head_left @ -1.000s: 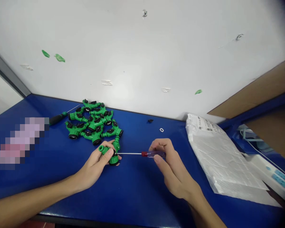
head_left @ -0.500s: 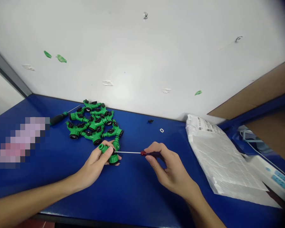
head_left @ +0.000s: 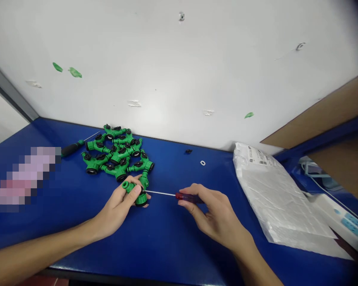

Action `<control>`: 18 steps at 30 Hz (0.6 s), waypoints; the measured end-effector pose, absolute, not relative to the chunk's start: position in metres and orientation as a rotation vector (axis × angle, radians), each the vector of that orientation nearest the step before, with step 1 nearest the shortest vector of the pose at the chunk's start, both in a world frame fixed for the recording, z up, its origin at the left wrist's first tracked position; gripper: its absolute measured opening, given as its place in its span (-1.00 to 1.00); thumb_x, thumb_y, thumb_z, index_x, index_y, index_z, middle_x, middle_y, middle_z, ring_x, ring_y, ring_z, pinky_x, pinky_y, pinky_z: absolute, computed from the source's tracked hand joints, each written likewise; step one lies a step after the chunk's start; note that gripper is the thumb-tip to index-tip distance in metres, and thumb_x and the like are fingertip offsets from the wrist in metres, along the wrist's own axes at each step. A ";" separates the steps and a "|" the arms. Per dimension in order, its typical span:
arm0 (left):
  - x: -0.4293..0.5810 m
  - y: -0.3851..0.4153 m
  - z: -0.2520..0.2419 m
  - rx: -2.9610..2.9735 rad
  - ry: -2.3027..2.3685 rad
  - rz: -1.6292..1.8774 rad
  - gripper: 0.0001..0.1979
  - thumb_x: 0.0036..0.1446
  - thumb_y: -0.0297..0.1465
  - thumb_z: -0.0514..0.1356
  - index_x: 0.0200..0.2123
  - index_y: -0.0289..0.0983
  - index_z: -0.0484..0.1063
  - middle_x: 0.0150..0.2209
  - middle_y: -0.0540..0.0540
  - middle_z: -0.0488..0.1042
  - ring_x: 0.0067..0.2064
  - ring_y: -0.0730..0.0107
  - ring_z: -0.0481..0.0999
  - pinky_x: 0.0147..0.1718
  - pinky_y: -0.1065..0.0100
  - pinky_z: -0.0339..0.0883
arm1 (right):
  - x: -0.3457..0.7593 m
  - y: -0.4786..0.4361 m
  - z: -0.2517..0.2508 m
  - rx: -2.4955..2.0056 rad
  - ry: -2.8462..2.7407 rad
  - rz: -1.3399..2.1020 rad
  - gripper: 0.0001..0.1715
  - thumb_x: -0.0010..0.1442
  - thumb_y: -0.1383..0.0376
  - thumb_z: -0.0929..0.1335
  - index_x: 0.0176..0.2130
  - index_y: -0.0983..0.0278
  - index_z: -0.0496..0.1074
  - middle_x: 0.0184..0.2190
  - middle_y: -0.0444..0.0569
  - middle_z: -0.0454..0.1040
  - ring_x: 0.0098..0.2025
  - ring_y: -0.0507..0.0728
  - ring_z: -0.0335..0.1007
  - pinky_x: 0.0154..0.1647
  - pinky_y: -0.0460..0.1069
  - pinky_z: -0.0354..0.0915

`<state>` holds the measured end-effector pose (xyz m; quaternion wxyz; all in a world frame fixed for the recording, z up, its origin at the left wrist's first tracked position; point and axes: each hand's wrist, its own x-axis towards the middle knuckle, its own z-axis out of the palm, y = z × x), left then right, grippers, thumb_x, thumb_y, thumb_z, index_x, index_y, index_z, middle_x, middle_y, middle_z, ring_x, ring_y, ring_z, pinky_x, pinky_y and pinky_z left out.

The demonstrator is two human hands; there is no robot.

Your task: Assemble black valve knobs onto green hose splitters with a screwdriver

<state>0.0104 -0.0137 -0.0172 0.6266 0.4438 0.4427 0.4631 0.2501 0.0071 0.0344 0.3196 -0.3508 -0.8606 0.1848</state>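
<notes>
My left hand (head_left: 117, 208) is shut around a green plastic hose splitter with black parts (head_left: 135, 192), resting low over the blue table (head_left: 167, 242). My right hand (head_left: 214, 212) pinches a screwdriver with a red and dark handle (head_left: 188, 197). Its thin steel shaft (head_left: 159, 193) runs left, and its tip meets the fitting by my left thumb. The exact contact point is hidden by the thumb. Behind my left hand lies a heap of several matching green splitters (head_left: 116, 157).
A black-handled screwdriver (head_left: 72, 148) lies left of the heap, beyond a pixelated patch (head_left: 24, 178). A small black part (head_left: 189, 151) and a white ring (head_left: 202, 163) lie near the wall. To the right are a white plastic package (head_left: 274, 198) and a power strip (head_left: 349, 226).
My right hand has rolled the screwdriver and shifted slightly left and down, with its tip still at the fitting. My left hand and the splitter have barely moved.
</notes>
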 end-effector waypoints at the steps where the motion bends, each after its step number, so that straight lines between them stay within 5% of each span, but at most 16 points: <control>1: 0.010 -0.014 -0.017 1.046 1.020 1.057 -0.75 0.27 -0.15 0.11 -0.28 -0.21 0.36 -0.24 -0.09 0.45 0.05 0.08 0.48 -0.14 0.15 0.53 | 0.249 0.008 0.034 -0.935 -2.283 0.431 -0.90 0.33 0.27 0.31 -0.18 0.26 0.38 -0.45 -0.08 0.50 -0.48 0.03 0.40 -0.46 -0.10 0.27; 4: 0.009 -0.014 -0.016 1.091 1.037 1.045 -0.75 0.26 -0.15 0.12 -0.28 -0.22 0.37 -0.24 -0.11 0.47 0.13 0.02 0.41 -0.16 0.18 0.54 | 0.248 0.009 0.035 -1.030 -2.349 0.361 -0.69 0.38 0.24 0.22 -0.39 0.26 0.35 -0.61 -0.14 0.37 -0.62 0.00 0.24 -0.56 -0.09 0.15; 8: 0.009 -0.013 -0.014 1.019 1.058 1.045 -0.71 0.24 -0.10 0.13 -0.29 -0.23 0.33 -0.20 -0.08 0.44 0.01 0.04 0.53 -0.22 0.13 0.57 | 0.248 0.005 0.040 -1.139 -2.342 0.562 -0.87 0.36 0.24 0.24 -0.16 0.24 0.32 -0.47 -0.11 0.46 -0.51 0.03 0.36 -0.46 -0.08 0.28; 14: 0.009 -0.016 -0.015 1.234 1.071 0.998 -0.76 0.29 -0.14 0.06 -0.26 -0.18 0.35 -0.28 -0.16 0.50 0.39 0.01 -0.04 -0.12 0.18 0.52 | 0.253 0.006 0.035 -0.940 -2.224 0.544 -0.91 0.33 0.32 0.30 -0.13 0.23 0.36 -0.37 -0.06 0.52 -0.40 0.04 0.46 -0.39 -0.10 0.33; 18: 0.009 -0.017 -0.018 1.294 1.110 1.025 -0.77 0.31 -0.17 0.05 -0.26 -0.18 0.35 -0.29 -0.15 0.50 0.39 0.03 -0.02 0.04 0.09 0.43 | 0.251 0.007 0.031 -0.939 -2.273 0.403 -0.88 0.33 0.24 0.32 -0.18 0.25 0.39 -0.48 -0.12 0.52 -0.55 0.01 0.41 -0.51 -0.11 0.23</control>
